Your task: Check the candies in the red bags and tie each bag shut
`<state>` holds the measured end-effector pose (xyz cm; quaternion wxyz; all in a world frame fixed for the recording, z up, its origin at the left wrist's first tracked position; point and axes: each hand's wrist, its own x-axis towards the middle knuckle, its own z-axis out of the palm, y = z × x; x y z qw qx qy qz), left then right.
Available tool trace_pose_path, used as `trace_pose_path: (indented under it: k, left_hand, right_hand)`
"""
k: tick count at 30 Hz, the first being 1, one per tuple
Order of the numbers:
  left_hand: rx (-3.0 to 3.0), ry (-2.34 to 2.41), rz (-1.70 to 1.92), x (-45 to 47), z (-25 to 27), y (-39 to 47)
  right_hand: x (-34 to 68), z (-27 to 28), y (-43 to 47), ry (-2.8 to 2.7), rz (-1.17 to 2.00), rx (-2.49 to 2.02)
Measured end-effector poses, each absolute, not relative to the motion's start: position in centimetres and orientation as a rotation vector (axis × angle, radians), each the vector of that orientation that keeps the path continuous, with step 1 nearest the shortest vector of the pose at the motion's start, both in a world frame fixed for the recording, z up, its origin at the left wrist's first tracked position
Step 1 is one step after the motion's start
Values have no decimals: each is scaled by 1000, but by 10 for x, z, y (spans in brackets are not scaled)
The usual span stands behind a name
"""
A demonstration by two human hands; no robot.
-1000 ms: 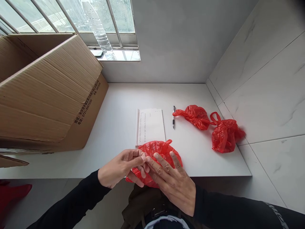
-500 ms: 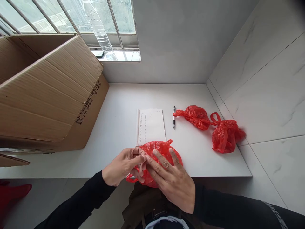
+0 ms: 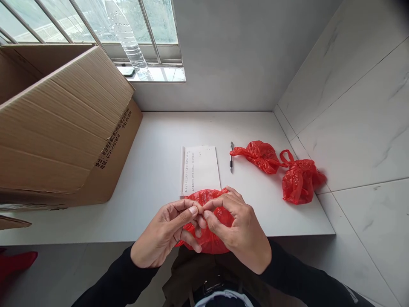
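Left hand (image 3: 162, 234) and right hand (image 3: 246, 232) meet, fingertips pinched; whether they grasp anything, I cannot tell. Beneath, a red bag (image 3: 212, 244), contents hidden, at the table's (image 3: 153, 170) front edge. Beyond, a notebook (image 3: 204, 168), writing too small; left, an open cardboard box (image 3: 54, 145) printed "0731".

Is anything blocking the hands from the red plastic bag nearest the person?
Nothing visible: the left hand and right hand are directly over that red plastic bag. The notebook lies beyond it; whether the fingertips pinch anything is unclear.
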<state>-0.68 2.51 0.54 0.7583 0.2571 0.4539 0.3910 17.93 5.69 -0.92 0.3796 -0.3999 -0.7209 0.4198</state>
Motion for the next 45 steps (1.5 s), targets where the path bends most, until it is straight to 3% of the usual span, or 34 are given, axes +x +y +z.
trace_pose_path:
  k: [13, 19, 24, 27, 30, 37, 45]
  left_hand:
    - [910, 1184, 804, 2, 18, 18]
    - [1364, 1415, 538, -15, 14, -6]
    - [1945, 1625, 834, -13, 6, -37]
    - [2227, 1608, 640, -12, -7, -43]
    - [2387, 1896, 470, -20, -26, -40]
    - [2576, 2179, 423, -32, -38, -39]
    - [2554, 2246, 316, -35, -42, -43]
  right_hand:
    - [180, -9, 54, -1851, 971, -1040]
    - [179, -10, 54, -1739, 1237, -1044]
    - [179, -7, 56, -1724, 1343, -1006]
    - [176, -7, 50, -1790, 1275, -911]
    - [173, -10, 43, -1842, 1122, -847]
    - [186, -27, 43, -2035, 1006, -832]
    - [201, -83, 44, -2663, 565, -1102]
